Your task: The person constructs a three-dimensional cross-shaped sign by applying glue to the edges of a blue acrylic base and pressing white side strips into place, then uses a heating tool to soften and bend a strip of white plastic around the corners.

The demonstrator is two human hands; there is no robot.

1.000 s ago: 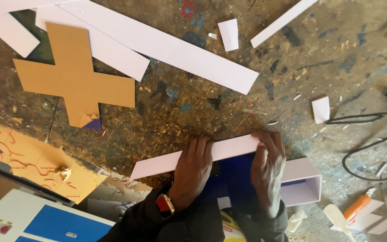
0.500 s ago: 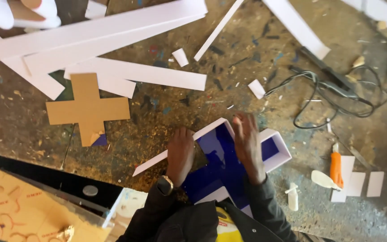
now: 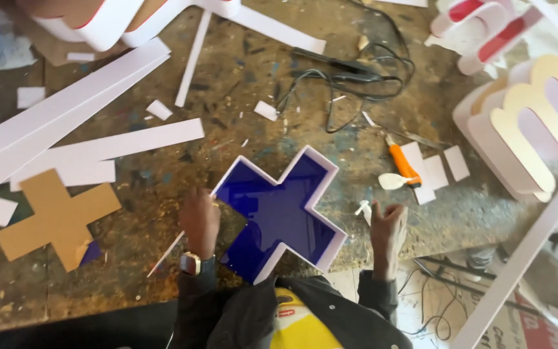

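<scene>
Item: blue cross tray, white-walled, flat on the workbench at its near edge. My left hand curls at the tray's left notch, touching the wall; whether it grips, I cannot tell. My right hand hangs apart, empty, fingers loose. I judge the tray light, stiff, with thin, crushable walls: lift by outer corners. Beyond: orange knife, white strips.

The left hand covers the left edge of the blue cross-shaped tray, so its grip cannot be told. The tray's lower tip is hidden behind the person's dark jacket. The red-and-white letters and long white strips are cut off by the picture's edges.
</scene>
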